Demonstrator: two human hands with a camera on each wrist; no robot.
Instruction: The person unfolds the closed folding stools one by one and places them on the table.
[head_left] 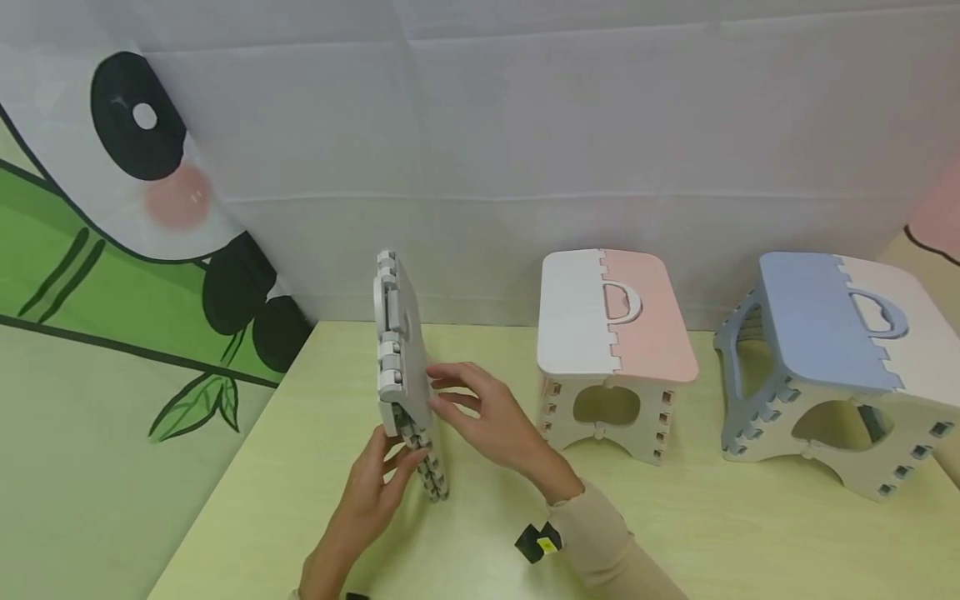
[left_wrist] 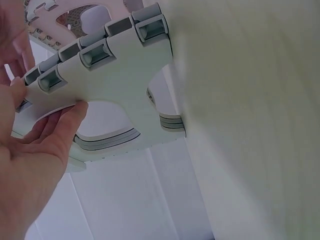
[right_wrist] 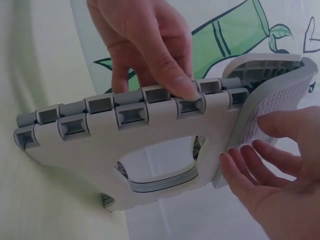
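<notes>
A folded grey-and-white folding stool stands on edge at the left of the table. My left hand grips its lower leg panel; in the right wrist view the thumb lies over the hinged edge, and in the left wrist view the fingers reach to the panel's cutout. My right hand is at the right face of the seat panel, fingertips at or against it, loosely bent. The seat panel stands slightly apart from the legs near the hinge.
An opened pink-and-white folding stool stands right of the hands. Farther right is an opened blue-and-white stool. A white cloth hangs behind the pale yellow table, with a cartoon print at the left.
</notes>
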